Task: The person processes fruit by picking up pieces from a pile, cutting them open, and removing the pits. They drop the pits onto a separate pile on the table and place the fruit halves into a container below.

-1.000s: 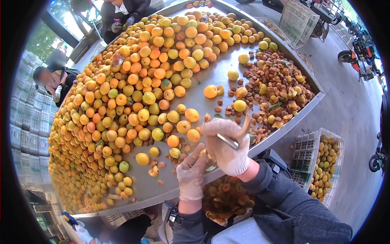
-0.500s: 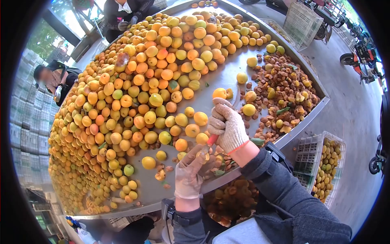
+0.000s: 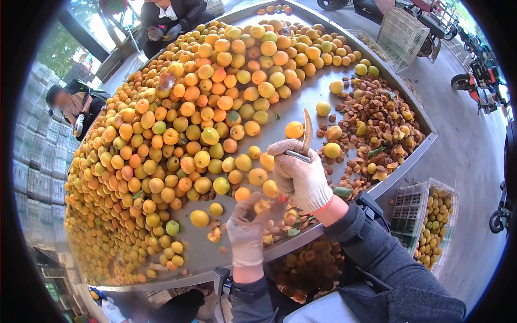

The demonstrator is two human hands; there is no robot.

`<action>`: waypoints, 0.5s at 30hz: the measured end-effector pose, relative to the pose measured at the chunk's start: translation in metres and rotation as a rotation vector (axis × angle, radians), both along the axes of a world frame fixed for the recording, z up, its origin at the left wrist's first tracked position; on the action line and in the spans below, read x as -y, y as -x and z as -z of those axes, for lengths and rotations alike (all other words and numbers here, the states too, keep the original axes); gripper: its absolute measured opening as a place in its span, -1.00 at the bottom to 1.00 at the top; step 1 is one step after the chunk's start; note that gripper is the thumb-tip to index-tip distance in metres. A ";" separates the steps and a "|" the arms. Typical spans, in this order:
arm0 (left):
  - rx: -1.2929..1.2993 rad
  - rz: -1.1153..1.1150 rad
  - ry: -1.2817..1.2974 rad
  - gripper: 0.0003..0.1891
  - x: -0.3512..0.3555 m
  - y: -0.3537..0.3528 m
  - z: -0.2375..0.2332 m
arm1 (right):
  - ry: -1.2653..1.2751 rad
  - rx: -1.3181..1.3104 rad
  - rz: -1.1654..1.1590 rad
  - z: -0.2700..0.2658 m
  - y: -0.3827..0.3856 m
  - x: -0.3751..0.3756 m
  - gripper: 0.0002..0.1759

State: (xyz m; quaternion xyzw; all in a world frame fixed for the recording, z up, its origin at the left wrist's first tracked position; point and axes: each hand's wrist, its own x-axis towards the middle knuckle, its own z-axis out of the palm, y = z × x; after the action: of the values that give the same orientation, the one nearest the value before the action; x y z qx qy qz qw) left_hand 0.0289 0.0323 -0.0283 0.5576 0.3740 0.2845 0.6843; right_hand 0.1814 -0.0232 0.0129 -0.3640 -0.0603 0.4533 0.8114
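My right hand (image 3: 302,177), in a white knitted glove, is closed around a knife (image 3: 308,130) with a curved blade pointing up and away. A blurred bit of its red handle shows below the fist. My left hand (image 3: 246,231), in a pale thin glove, is smeared by motion at the fingers. An orange apricot (image 3: 262,206), perhaps a cut piece, shows at its fingertips. Beyond both hands spreads a big heap of whole apricots (image 3: 177,140) on a metal table (image 3: 291,113). To the right lies a pile of brown pits and scraps (image 3: 371,121).
Under the table's near edge sit apricot pieces (image 3: 309,264). A white crate (image 3: 413,202) of apricots stands on the floor at right, another crate (image 3: 401,35) behind. Co-workers (image 3: 167,24) sit along the far and left sides. Scooters (image 3: 479,81) are parked at right.
The knife's blade has swung up into view above my right fist. My left hand has drawn slightly left and away from the right hand. The apricot piece beyond the right hand is no longer visible.
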 end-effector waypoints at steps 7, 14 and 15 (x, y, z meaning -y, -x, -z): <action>0.108 -0.156 0.001 -0.59 -0.004 0.003 -0.002 | 0.353 0.507 -0.285 0.006 0.016 0.000 -0.79; 0.033 -0.116 -0.063 -0.63 0.009 0.000 -0.018 | 0.415 0.787 -0.474 0.003 0.011 0.007 -0.70; 0.029 -0.116 -0.062 -0.63 0.006 0.003 -0.019 | 0.388 0.768 -0.449 0.005 0.012 0.008 -0.75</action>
State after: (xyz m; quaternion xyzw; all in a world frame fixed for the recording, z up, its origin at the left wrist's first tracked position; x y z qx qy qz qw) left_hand 0.0256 0.0263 -0.0094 0.5517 0.3866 0.3434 0.6544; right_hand 0.1694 -0.0310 0.0076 -0.6276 -0.3469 0.4528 0.5299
